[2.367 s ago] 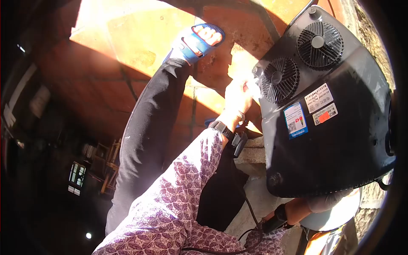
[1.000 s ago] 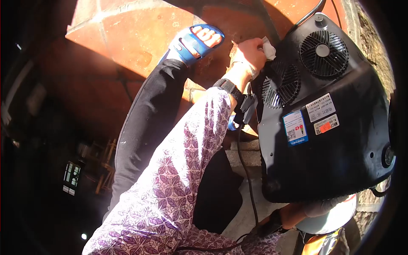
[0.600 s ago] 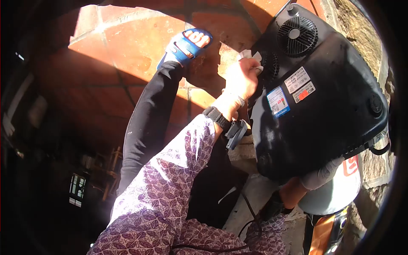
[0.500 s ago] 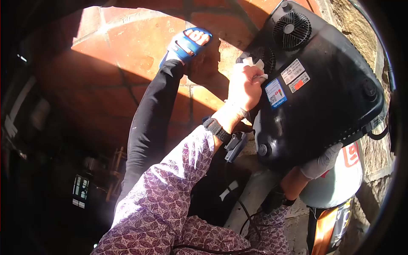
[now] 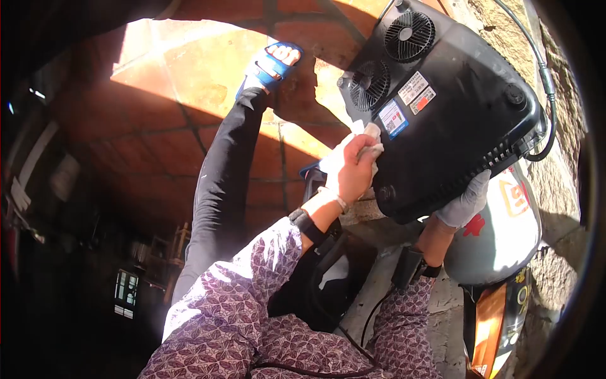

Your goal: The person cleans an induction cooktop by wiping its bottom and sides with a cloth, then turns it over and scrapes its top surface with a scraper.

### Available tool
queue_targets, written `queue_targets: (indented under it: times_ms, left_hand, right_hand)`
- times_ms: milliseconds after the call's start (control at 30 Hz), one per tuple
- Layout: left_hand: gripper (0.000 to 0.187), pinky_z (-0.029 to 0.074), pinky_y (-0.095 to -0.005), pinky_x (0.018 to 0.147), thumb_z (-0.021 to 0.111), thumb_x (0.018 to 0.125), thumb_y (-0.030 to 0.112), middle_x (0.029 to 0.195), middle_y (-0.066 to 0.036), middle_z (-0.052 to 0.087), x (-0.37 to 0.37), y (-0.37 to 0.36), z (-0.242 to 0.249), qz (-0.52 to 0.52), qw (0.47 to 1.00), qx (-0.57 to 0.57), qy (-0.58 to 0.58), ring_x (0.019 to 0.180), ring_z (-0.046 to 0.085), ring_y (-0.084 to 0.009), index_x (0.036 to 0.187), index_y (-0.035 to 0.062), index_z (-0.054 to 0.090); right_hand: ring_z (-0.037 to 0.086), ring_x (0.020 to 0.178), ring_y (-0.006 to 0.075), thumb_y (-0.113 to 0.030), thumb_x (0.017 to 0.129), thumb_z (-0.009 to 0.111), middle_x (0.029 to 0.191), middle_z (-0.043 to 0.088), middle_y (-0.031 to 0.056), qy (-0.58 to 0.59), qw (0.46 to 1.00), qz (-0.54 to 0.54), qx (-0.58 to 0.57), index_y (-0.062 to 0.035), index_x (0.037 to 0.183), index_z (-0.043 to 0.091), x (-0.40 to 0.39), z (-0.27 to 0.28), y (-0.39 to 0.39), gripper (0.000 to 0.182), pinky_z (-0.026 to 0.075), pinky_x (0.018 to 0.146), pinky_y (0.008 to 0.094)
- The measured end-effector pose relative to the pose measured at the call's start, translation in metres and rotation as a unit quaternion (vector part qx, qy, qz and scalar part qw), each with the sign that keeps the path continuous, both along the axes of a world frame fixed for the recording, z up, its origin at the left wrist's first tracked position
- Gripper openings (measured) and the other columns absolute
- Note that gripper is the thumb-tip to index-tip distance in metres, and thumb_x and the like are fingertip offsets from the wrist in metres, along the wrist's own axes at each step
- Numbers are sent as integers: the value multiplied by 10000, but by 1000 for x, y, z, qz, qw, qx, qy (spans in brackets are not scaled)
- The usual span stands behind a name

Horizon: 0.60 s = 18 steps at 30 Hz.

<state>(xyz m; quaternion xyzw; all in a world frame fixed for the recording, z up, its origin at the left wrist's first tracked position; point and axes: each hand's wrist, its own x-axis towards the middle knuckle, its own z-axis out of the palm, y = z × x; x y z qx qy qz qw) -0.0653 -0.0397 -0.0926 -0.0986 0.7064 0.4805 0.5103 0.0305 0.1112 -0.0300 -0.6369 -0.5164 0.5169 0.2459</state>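
A black induction cooker (image 5: 461,136) is tilted up with its underside toward me, showing round feet, side vents, stickers and two fan grilles. My left hand (image 5: 351,169), bare, is closed around a crumpled white cloth (image 5: 371,134), pressed against the cooker's left edge below the stickers. My right hand (image 5: 466,199), in a pale glove, grips the cooker's lower edge near the vents. Its fingers are partly hidden behind the edge.
A whitish sack (image 5: 499,246) with red print lies under the cooker's lower right side. An orange and black package (image 5: 492,325) is below it. A dark cable (image 5: 548,101) runs along the stone wall (image 5: 568,69). My blue-sandalled foot (image 5: 270,69) rests on the tiled floor (image 5: 208,76).
My left hand with the cloth has moved from beside the lower fan down along the cooker's left edge, uncovering that fan. The cooker and right hand appear shifted left and up in view.
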Motion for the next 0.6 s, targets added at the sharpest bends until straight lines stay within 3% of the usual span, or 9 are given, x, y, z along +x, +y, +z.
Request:
queue_targets:
  times_ms: [67,133,267,333,400,467,500,533,600]
  left_hand:
    - [131,447,-252,499,651,847,135,708,-14,590,-35,27,-21,-24,991,-114,-59,584,551,-89,941,43,641]
    - [162,408,-251,426,657,849,172,714,-37,595,-41,30,-29,-46,994,-91,-41,530,532,-90,933,34,646]
    - [143,488,-259,677,667,806,65,848,-67,641,-31,19,42,-63,998,5,2,771,609,-119,944,29,667]
    - [153,491,-284,753,643,791,24,894,-93,641,-38,40,70,-104,981,132,99,829,625,-189,943,25,661]
    - [219,500,-302,730,621,790,14,903,-145,644,-47,80,64,-64,957,187,211,770,626,-253,1009,28,626]
    - [221,508,-305,692,619,799,24,892,-156,655,-55,101,34,-49,970,132,197,739,640,-242,1020,16,605]
    - [166,509,-298,663,620,805,30,852,-151,656,-61,102,29,-87,986,76,124,714,648,-222,968,0,609]
    - [134,503,-288,654,630,800,26,834,-134,655,-63,96,38,-128,982,91,105,708,646,-200,932,1,628]
    - [117,500,-288,656,629,783,-6,822,-119,648,-46,73,66,-125,962,168,176,710,640,-202,899,5,645]
  right_hand:
    - [616,961,182,-302,1004,443,1088,637,114,5,1000,-22,-8,60,1210,553,-13,4,-2,431,501,851,306]
    - [621,952,186,-310,1000,451,1083,639,117,9,999,-45,-18,61,1204,557,-18,5,-3,436,506,843,308]
    - [634,918,208,-301,996,459,1092,635,139,-9,999,-51,-7,67,1212,535,-21,6,-5,433,522,825,318]
    - [636,909,208,-292,996,460,1086,634,148,16,998,-37,-45,68,1208,524,-24,10,-4,423,526,821,326]
    - [635,912,201,-279,996,467,1067,634,145,14,999,-38,-15,67,1193,527,-20,4,-4,403,526,821,331]
    - [624,871,172,-265,987,493,1017,625,101,19,997,-67,-17,56,1167,542,-24,5,-6,371,521,775,301]
    - [618,857,162,-267,985,497,1007,623,90,-8,998,-58,-3,50,1161,547,-22,5,-6,366,516,763,293]
    - [611,843,152,-270,984,502,997,621,79,-32,998,-48,9,45,1155,552,-20,3,-5,362,511,750,284]
    - [601,829,143,-272,979,512,985,616,61,-56,997,-48,1,37,1151,558,-16,3,-6,356,502,742,272]
